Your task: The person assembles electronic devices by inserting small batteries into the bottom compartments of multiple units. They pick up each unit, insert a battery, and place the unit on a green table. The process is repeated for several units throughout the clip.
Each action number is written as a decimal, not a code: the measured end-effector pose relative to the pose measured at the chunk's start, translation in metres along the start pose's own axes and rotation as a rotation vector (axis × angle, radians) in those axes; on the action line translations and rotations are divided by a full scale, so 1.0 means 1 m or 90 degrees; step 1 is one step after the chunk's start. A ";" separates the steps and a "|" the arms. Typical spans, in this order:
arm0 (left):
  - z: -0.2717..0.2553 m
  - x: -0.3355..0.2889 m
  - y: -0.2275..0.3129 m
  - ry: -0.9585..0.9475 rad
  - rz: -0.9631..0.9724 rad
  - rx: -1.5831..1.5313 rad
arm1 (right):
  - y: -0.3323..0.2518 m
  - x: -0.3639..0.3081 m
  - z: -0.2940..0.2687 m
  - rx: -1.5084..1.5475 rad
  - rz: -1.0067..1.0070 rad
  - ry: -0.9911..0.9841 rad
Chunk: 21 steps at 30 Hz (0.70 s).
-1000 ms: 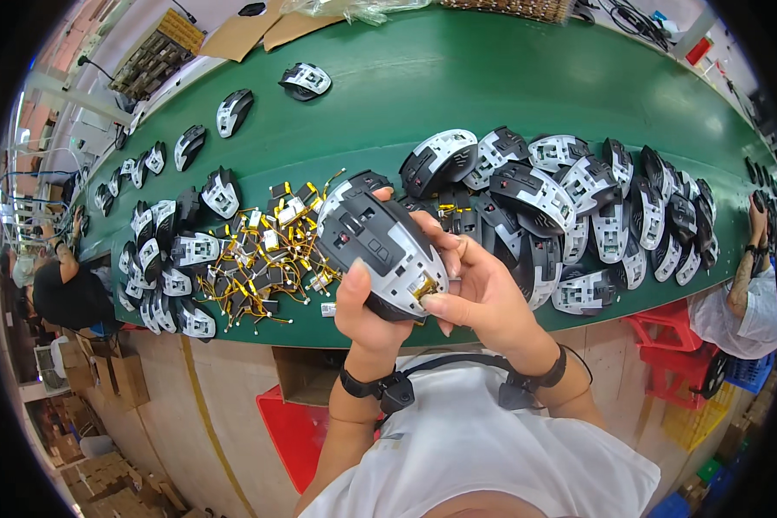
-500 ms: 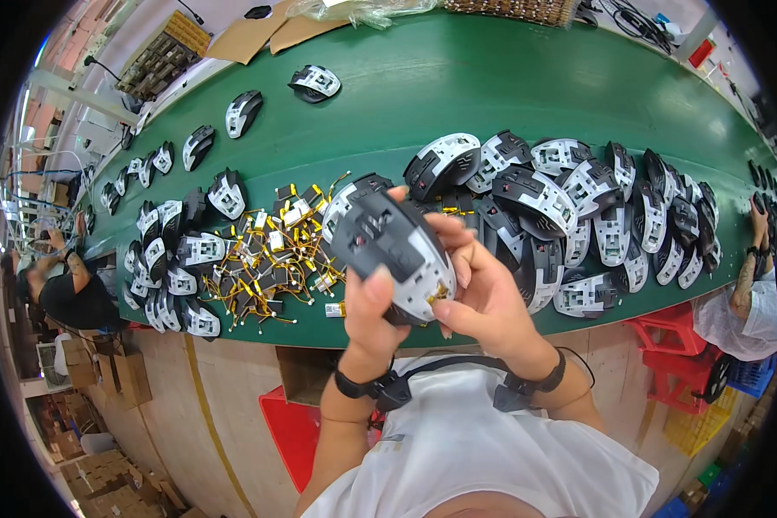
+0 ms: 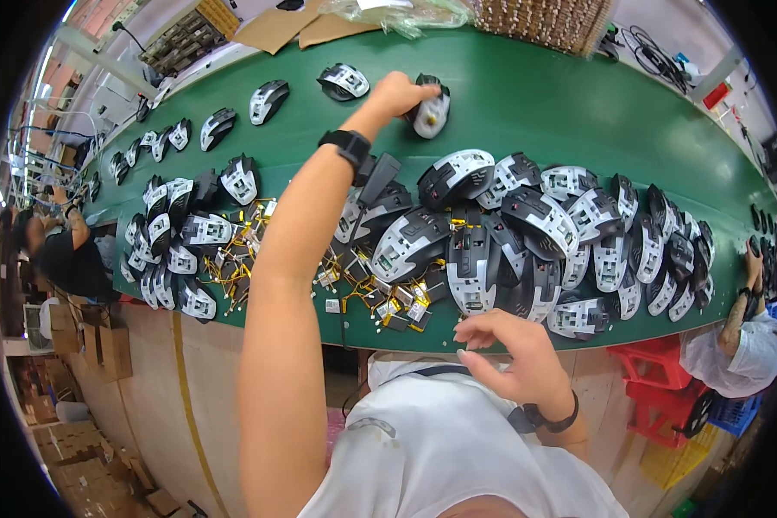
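Observation:
My left arm reaches far across the green table, and my left hand (image 3: 397,93) grips the edge of a black-and-white computer mouse (image 3: 432,116) with its fingers closed on it. That mouse is slightly blurred and lies on or just above the far strip of the table. Close to my body, my right hand (image 3: 520,356) hovers at the table's near edge, fingers loosely bent and apart, holding nothing. Just beyond it is an upturned mouse (image 3: 473,268) at the near side of a large heap of mouse shells (image 3: 591,211). Battery packs with yellow wires (image 3: 397,302) lie left of it, partly hidden by my arm.
A spaced row of mice (image 3: 269,102) runs along the far strip to the left. More mice (image 3: 181,233) are piled at the left. Cardboard (image 3: 276,30) and a woven basket (image 3: 540,24) stand at the back. Other people work at both ends; red stools (image 3: 656,367) stand at right.
Both hands held the mouse near my chest. My left hand has carried it forward to the far strip; my right hand has let go and drawn back slightly toward me.

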<state>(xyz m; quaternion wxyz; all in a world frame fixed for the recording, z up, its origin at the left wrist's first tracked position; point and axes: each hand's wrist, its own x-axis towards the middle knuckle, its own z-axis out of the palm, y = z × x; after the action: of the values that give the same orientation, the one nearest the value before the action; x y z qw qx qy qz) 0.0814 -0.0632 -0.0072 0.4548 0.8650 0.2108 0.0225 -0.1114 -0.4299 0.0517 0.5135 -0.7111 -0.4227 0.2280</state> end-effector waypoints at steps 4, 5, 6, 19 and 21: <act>-0.003 -0.005 -0.006 0.333 0.251 0.641 | 0.013 -0.003 0.021 -0.179 -0.032 0.026; -0.007 0.004 -0.011 0.360 0.273 0.643 | 0.019 -0.002 0.024 -0.238 -0.054 0.037; -0.021 0.008 -0.012 0.371 0.231 0.649 | 0.023 -0.004 0.028 -0.266 -0.068 0.053; -0.039 0.057 -0.089 0.216 -0.001 0.507 | 0.053 -0.062 0.031 -0.265 0.152 0.136; -0.041 0.061 -0.092 0.198 -0.037 0.482 | 0.060 -0.067 0.035 -0.269 0.163 0.144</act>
<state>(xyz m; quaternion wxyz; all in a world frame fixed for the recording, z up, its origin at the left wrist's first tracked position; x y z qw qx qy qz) 0.0964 0.0376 -0.0658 0.0673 0.9512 0.2948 0.0610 -0.1523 -0.4742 -0.0236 0.3649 -0.8710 -0.3076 0.1167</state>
